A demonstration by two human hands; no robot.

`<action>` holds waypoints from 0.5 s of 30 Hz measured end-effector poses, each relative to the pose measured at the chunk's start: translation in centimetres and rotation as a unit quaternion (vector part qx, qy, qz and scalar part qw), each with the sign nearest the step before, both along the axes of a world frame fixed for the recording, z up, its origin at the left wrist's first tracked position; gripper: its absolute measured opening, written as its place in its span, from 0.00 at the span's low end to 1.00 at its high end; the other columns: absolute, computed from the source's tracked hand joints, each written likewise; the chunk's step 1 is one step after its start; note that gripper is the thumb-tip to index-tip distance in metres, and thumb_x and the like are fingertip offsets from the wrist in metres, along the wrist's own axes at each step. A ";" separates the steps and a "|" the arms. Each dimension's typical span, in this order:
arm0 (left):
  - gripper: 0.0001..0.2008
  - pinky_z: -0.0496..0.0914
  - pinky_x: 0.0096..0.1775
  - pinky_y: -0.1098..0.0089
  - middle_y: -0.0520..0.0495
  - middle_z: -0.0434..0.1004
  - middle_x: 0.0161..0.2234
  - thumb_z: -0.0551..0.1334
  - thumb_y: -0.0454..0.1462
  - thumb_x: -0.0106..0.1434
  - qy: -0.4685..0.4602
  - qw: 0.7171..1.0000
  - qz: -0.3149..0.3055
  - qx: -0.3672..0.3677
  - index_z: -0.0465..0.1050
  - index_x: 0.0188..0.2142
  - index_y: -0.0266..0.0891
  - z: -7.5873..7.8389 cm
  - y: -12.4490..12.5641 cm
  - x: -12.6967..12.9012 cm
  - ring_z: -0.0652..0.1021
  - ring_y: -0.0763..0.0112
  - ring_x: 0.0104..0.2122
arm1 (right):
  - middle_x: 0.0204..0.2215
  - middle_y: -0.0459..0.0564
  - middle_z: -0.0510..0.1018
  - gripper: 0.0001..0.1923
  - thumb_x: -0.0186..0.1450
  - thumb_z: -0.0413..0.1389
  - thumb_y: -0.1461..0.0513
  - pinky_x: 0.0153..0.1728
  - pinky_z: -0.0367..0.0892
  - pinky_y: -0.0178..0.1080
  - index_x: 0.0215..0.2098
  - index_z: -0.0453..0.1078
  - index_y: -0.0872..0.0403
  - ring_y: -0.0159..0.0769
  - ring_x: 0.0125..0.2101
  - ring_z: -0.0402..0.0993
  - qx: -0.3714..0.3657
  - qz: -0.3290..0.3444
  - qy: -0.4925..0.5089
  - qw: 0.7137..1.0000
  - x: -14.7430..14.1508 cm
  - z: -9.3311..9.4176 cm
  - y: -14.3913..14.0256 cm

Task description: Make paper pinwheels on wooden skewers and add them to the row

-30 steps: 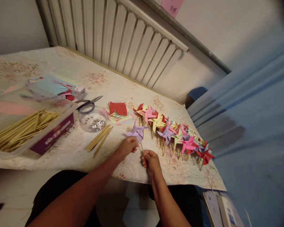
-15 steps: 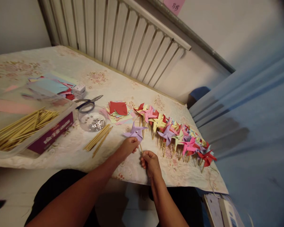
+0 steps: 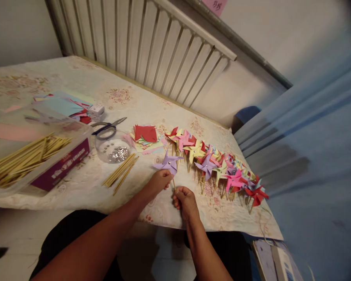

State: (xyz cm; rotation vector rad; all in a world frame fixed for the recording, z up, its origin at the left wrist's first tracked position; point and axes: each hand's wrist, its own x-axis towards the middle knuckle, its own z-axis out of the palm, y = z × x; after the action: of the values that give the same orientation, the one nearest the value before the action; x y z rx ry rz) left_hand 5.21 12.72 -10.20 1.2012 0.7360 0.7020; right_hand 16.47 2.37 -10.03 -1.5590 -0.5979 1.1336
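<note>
A purple paper pinwheel on a thin wooden stick is held over the near edge of the table. My left hand is closed, its fingers pinching at the pinwheel's lower blade, near the top of the stick. Lower down, my right hand grips the stick, with the fingers curled round it. A silver pin shows at the pinwheel's centre. To the right stand several rows of finished-looking pinwheels in pink, yellow, purple and red. Left of my hands lie several loose wooden sticks.
A round clear dish holds small silver pins. Behind it lie scissors. Red and coloured paper squares are stacked mid-table. A plastic box full of sticks is at the left. A blue curtain hangs on the right.
Both hands keep their hold on the pinwheel in nearly the same place. The camera view has shifted very slightly.
</note>
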 end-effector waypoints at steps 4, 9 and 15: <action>0.14 0.56 0.21 0.74 0.58 0.59 0.16 0.58 0.45 0.56 0.002 1.000 0.007 0.005 0.59 0.22 0.41 -0.5 0.0 0.3 0.62 0.78 0.16 | 0.14 0.42 0.71 0.10 0.51 0.60 0.57 0.11 0.50 0.28 0.25 0.67 0.55 0.23 0.10 0.57 -0.004 0.003 -0.007 1.000 0.0 0.0 0.0; 0.14 0.56 0.21 0.74 0.58 0.60 0.16 0.58 0.46 0.56 -0.002 1.000 0.007 0.007 0.59 0.22 0.41 -0.8 0.0 0.4 0.63 0.78 0.16 | 0.15 0.42 0.72 0.10 0.51 0.61 0.57 0.12 0.50 0.28 0.25 0.67 0.55 0.23 0.11 0.58 -0.004 0.004 -0.010 1.000 -0.1 0.0 0.0; 0.15 0.57 0.22 0.74 0.58 0.60 0.17 0.59 0.46 0.56 -0.006 1.000 0.012 0.006 0.59 0.23 0.40 -0.7 0.1 0.3 0.63 0.78 0.17 | 0.15 0.42 0.72 0.11 0.51 0.61 0.56 0.12 0.50 0.28 0.25 0.67 0.55 0.23 0.11 0.58 -0.003 0.005 -0.011 1.000 -0.1 0.0 0.0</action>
State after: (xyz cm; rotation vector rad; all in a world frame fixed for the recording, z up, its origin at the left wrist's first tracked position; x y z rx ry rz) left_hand 5.56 12.77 -10.92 1.1990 0.7394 0.7338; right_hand 16.40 2.39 -10.07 -1.5785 -0.6173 1.1271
